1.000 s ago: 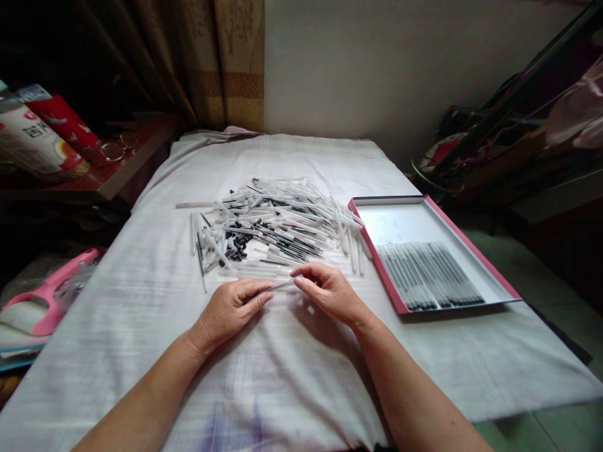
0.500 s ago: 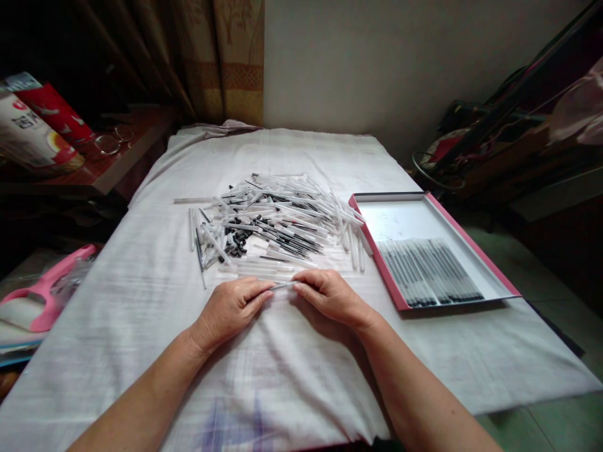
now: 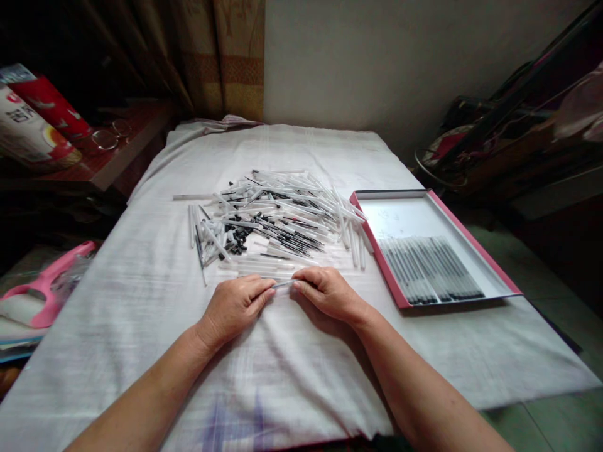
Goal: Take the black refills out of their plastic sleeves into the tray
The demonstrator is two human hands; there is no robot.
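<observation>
Between my two hands runs a slim pen (image 3: 283, 284), held level just above the cloth; only its grey middle shows. My left hand (image 3: 239, 303) pinches one end between thumb and fingers. The other end is pinched by my right hand (image 3: 328, 294). Just beyond my fingertips lies a loose pile of clear pen barrels (image 3: 306, 199), with dark thin refills (image 3: 294, 237) and small black caps (image 3: 238, 238) among them. On the right, a pink-edged box (image 3: 391, 267) holds a row of pens (image 3: 428, 270) with black ends, laid side by side.
A white cloth (image 3: 301, 383) covers the table. At the left edge sit a pink tape dispenser (image 3: 44, 285) and some plastic wrap. Glasses (image 3: 104, 139) and packages (image 3: 31, 129) stand on a wooden side table. A wall and curtain close off the back.
Both hands stay in nearly the same place, still pinching the pen. The whole view has shifted very slightly. The pile and the box look unchanged.
</observation>
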